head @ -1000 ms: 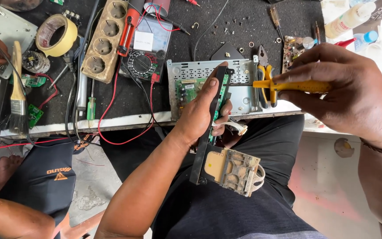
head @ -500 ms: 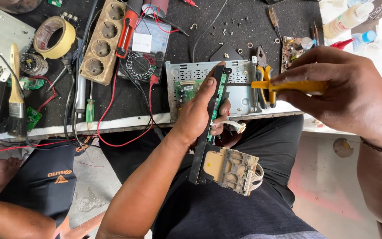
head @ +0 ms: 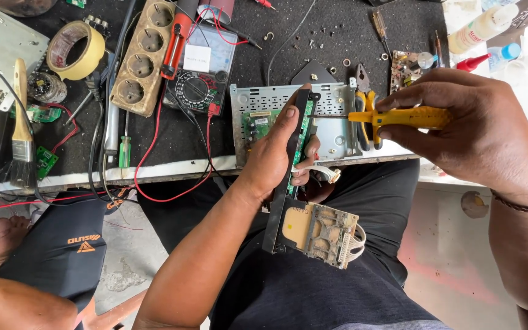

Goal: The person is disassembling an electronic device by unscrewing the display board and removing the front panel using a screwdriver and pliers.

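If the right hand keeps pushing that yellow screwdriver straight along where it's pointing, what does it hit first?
The right hand aims the yellow screwdriver leftward. Its tip already seems to meet the edge of the black panel with the green board held upright by the left hand, though depth is unclear.

Single head-worn view, steeply downward, close over lap and workbench (head: 337,36) edge.

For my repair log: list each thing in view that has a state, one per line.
Left hand: closed around the black panel, held on edge.
Black panel: upright over the lap, card-slot module attached at its lower end.
Right hand: gripping the yellow screwdriver.
Yellow screwdriver: level, tip at the panel's top end.
Metal chassis: open, lying on the bench.
Multimeter: leads plugged in.
Tape roll: lying flat.
Paintbrush: lying unused.
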